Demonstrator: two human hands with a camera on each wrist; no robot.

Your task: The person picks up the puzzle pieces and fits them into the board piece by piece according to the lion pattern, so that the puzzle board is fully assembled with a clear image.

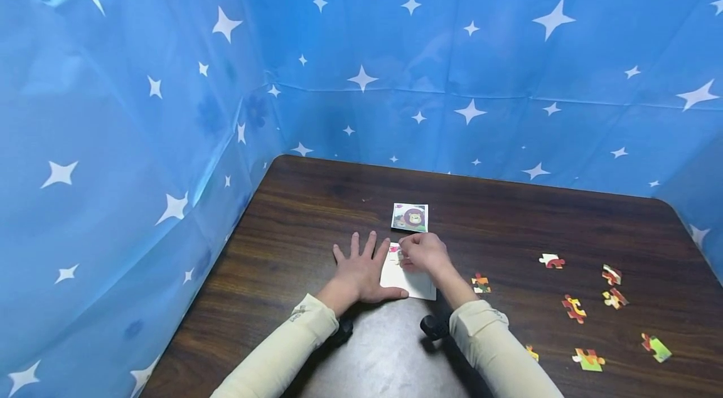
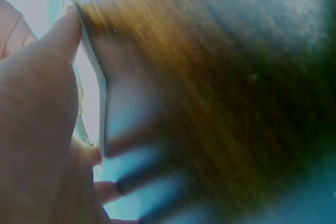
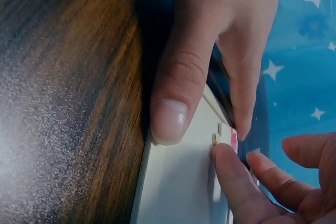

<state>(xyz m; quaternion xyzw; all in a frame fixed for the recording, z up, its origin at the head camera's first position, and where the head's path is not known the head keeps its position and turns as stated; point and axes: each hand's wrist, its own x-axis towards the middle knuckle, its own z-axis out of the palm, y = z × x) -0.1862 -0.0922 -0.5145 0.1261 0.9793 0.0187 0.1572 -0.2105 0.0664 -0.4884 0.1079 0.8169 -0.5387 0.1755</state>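
Observation:
A white puzzle tray lies in front of me, with a pink patch at its far left corner. My left hand is spread flat at its left side, with the thumb on the near edge in the right wrist view. Over the far part of the tray, my right hand has bent fingers and pinches a small puzzle piece at the tray's surface. Most of that piece is hidden by the fingers. Just beyond the hands sits a square lion picture.
Several loose puzzle pieces lie to the right, among them an orange one close to the right forearm, a red and white one and a green one. Blue star-printed curtains stand behind and left of the dark wooden table.

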